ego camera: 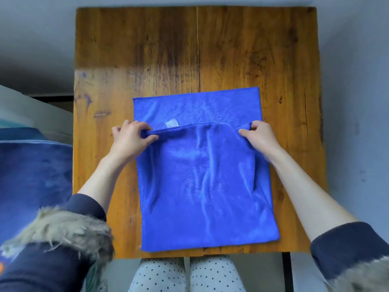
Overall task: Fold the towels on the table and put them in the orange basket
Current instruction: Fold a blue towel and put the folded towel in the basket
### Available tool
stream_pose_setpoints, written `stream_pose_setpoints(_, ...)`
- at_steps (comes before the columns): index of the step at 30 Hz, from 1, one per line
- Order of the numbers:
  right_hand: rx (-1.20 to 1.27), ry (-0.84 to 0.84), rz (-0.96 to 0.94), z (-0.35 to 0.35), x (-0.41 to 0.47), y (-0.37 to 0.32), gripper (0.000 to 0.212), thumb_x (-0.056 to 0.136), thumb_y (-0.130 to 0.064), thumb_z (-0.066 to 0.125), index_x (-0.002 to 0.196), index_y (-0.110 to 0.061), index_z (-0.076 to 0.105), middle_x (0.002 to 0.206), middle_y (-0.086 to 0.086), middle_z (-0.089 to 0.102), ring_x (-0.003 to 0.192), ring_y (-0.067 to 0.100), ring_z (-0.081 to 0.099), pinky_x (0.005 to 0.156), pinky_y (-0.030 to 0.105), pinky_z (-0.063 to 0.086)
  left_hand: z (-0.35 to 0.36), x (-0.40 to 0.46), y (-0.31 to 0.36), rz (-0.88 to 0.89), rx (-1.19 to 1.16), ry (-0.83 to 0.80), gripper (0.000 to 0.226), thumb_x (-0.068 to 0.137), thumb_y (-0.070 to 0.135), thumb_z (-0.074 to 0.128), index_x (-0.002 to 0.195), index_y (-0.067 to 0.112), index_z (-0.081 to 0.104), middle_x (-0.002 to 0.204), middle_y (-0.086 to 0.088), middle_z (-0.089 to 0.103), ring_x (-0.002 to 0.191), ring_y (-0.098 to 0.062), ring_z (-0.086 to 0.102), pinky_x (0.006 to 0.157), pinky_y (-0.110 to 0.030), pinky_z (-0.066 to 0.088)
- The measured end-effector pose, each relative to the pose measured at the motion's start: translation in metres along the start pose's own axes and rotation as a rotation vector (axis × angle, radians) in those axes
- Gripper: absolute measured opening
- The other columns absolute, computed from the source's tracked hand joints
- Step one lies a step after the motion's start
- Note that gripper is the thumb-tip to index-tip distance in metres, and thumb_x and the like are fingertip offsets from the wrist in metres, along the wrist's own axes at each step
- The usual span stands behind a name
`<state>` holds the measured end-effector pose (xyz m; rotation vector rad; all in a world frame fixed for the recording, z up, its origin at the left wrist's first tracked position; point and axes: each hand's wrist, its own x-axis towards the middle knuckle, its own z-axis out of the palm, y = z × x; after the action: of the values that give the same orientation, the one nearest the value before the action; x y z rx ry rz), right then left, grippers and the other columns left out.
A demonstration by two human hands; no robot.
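From the head camera I count one blue towel [202, 175] on one wooden table [160, 49], and two bare hands at work on it. The towel lies on the near half of the table, slightly right of centre, its near edge at the table's front edge. It is doubled over: the upper layer's stitched hem runs across the towel a little short of the far edge, leaving a strip of the lower layer showing beyond it. One small white label [172, 123] sits on that strip, just past the hem. My left hand [131, 140] pinches the left end of the hem, thumb and fingers curled around a bunched fold of cloth. My right hand [259, 137] pinches the right end of the same hem, the corner caught between thumb and fingers. Both forearms reach in from the near side, each with one dark sleeve pushed back; pale fur trim [63, 228] shows at the lower left and again at the lower right corner. Two knees in white cloth with black dots [187, 275] show below the table's front edge. At the left edge of the view lies a blurred blue mass [31, 175] I cannot identify.
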<state>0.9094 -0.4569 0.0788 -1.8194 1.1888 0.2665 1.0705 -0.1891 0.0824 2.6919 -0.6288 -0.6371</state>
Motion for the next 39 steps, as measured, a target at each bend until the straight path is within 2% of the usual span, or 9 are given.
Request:
stream_pose_setpoints(4,0.274,0.102,-0.044,-0.032,-0.014,-0.002,0.013,0.084,-0.014,0.066,0.076,-0.017,0.057,0.075,-0.001,0.057,0.069,0.011,0.052,0.063,0.024,0.041,-0.024,0.002,-0.008,-0.261,-0.551,-0.138,0.018,0.082,0.026,0.071,0.089,0.012,0.064,0.068,0.000,0.048,0.062,-0.014,0.042,0.054,-0.019,0.033)
stream_pose_setpoints(8,0.386,0.127,-0.092,-0.061,-0.024,-0.006,0.008,0.088,-0.010,0.061,0.082,-0.014,0.065,0.077,-0.002,0.062,0.072,0.008,0.055,0.066,0.020,0.044,-0.054,-0.007,-0.006,-0.237,-0.834,-0.282,0.004,0.085,0.014,0.064,0.083,0.011,0.061,0.072,0.006,0.065,0.069,-0.006,0.058,0.077,-0.024,0.042)
stream_pose_setpoints(13,0.520,0.081,-0.123,-0.084,-0.030,-0.018,0.014,0.091,-0.012,0.056,0.083,-0.016,0.067,0.084,0.002,0.065,0.081,0.014,0.058,0.076,0.029,0.047,-0.089,-0.014,-0.003,-0.139,-1.130,-0.376,0.034,0.053,0.047,0.083,0.069,0.021,0.070,0.069,0.003,0.066,0.060,-0.007,0.060,0.062,-0.018,0.051)
stream_pose_setpoints(15,0.566,0.080,-0.137,-0.087,-0.025,-0.028,0.012,0.091,-0.013,0.057,0.085,-0.014,0.068,0.085,0.003,0.065,0.081,0.015,0.058,0.077,0.030,0.047,-0.094,-0.009,-0.001,-0.123,-1.169,-0.342,0.029,0.056,0.043,0.082,0.071,0.020,0.071,0.069,0.004,0.067,0.059,-0.007,0.060,0.059,-0.016,0.050)
stream_pose_setpoints(19,0.457,0.147,-0.157,-0.077,0.005,-0.044,0.013,0.088,-0.012,0.061,0.078,-0.018,0.066,0.080,0.000,0.065,0.077,0.011,0.059,0.073,0.027,0.048,-0.079,0.022,0.003,-0.217,-0.946,-0.114,0.007,0.087,0.017,0.063,0.083,0.014,0.066,0.076,0.002,0.065,0.067,-0.007,0.058,0.060,-0.014,0.049)
stream_pose_setpoints(23,0.342,0.176,-0.169,-0.056,0.044,-0.046,0.007,0.086,-0.012,0.063,0.080,-0.013,0.067,0.076,-0.001,0.063,0.074,0.010,0.057,0.062,0.015,0.045,-0.047,0.055,-0.005,-0.301,-0.745,0.046,0.005,0.088,0.014,0.062,0.086,0.012,0.065,0.083,-0.005,0.062,0.071,-0.011,0.055,0.058,-0.015,0.050)
stream_pose_setpoints(26,0.257,0.213,-0.169,-0.043,0.065,-0.040,0.006,0.085,-0.014,0.064,0.085,-0.010,0.069,0.085,0.002,0.066,0.081,0.012,0.059,0.070,0.020,0.047,-0.032,0.069,-0.013,-0.326,-0.567,0.137,0.009,0.084,0.022,0.066,0.089,0.014,0.068,0.084,-0.003,0.064,0.069,-0.010,0.052,0.060,-0.019,0.041)
stream_pose_setpoints(34,0.035,0.292,-0.265,-0.032,0.085,-0.036,0.013,0.084,-0.014,0.066,0.089,-0.004,0.072,0.079,-0.010,0.057,0.080,0.009,0.056,0.068,0.015,0.041,-0.023,0.080,-0.013,-0.190,-0.275,0.188,0.013,0.084,0.021,0.067,0.091,0.010,0.068,0.093,-0.005,0.048,0.081,-0.017,0.050,0.071,-0.015,0.031)
stream_pose_setpoints(39,-0.009,0.207,-0.267,-0.029,0.091,-0.037,0.009,0.083,-0.014,0.068,0.089,-0.008,0.071,0.107,0.013,0.059,0.089,0.015,0.054,0.080,0.023,0.040,-0.019,0.084,-0.016,-0.035,-0.191,0.117,0.008,0.082,0.014,0.068,0.085,0.012,0.060,0.090,-0.005,0.050,0.082,-0.021,0.050,0.074,-0.026,0.035)
